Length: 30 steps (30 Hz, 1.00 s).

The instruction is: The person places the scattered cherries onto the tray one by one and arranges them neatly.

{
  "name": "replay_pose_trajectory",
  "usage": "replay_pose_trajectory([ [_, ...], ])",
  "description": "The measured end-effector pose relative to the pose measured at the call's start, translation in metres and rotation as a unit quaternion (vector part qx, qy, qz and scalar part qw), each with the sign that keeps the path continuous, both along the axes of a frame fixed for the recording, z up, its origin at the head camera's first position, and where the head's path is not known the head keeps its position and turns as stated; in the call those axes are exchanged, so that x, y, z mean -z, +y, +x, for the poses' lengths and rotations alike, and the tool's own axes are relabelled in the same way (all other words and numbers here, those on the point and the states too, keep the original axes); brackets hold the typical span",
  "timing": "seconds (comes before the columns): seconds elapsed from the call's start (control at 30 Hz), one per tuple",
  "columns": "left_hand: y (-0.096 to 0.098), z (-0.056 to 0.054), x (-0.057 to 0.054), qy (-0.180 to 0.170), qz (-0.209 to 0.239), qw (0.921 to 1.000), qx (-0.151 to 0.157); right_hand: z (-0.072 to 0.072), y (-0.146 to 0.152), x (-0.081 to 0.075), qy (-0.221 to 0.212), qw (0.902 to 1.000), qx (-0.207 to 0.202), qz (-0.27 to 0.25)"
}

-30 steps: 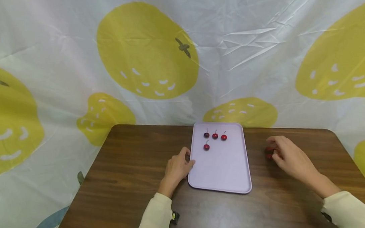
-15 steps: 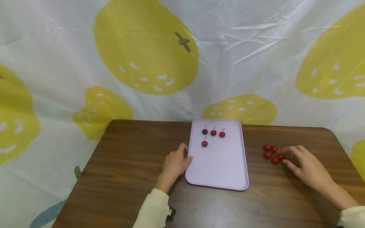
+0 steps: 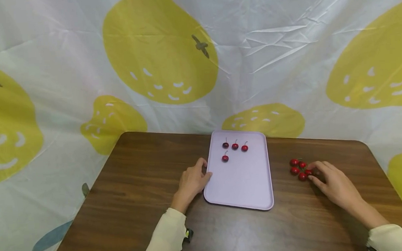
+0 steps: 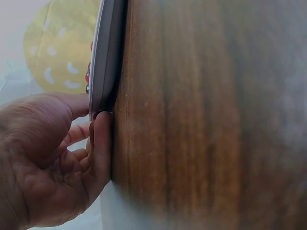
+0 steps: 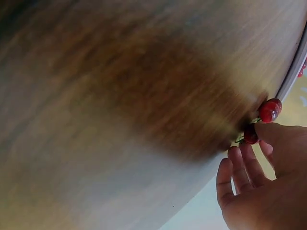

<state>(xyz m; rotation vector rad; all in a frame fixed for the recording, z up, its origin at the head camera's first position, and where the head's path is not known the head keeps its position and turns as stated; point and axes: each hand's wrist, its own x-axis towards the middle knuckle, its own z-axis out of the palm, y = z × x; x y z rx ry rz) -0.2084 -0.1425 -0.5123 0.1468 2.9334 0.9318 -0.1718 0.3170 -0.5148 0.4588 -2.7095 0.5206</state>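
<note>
Head view: left hand [image 3: 192,182] grips the tray [image 3: 241,188]; right hand [image 3: 336,184] seemingly pinches a cherry [image 3: 308,172].

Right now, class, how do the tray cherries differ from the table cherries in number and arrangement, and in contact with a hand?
There are four tray cherries but five table cherries. The tray cherries lie apart, three in a row and one nearer the person; the table cherries are bunched together. No hand touches the tray cherries, while the right hand pinches one of the table cherries. Both groups look red and glossy.
</note>
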Motion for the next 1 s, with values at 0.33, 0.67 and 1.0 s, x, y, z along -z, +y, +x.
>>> replay_pose_trajectory([
  [0.33,0.0,-0.002,-0.001,0.007,-0.008,0.9999,-0.003,0.0,0.0,-0.001,0.012,0.9997,0.019,-0.011],
  [0.67,0.001,0.0,-0.001,-0.013,-0.004,0.9999,-0.01,0.006,0.002,-0.008,0.025,0.9991,0.033,-0.01],
  [1.0,0.002,0.0,0.0,-0.013,-0.003,0.9999,-0.006,0.002,0.0,-0.02,0.047,0.9978,0.046,-0.01],
])
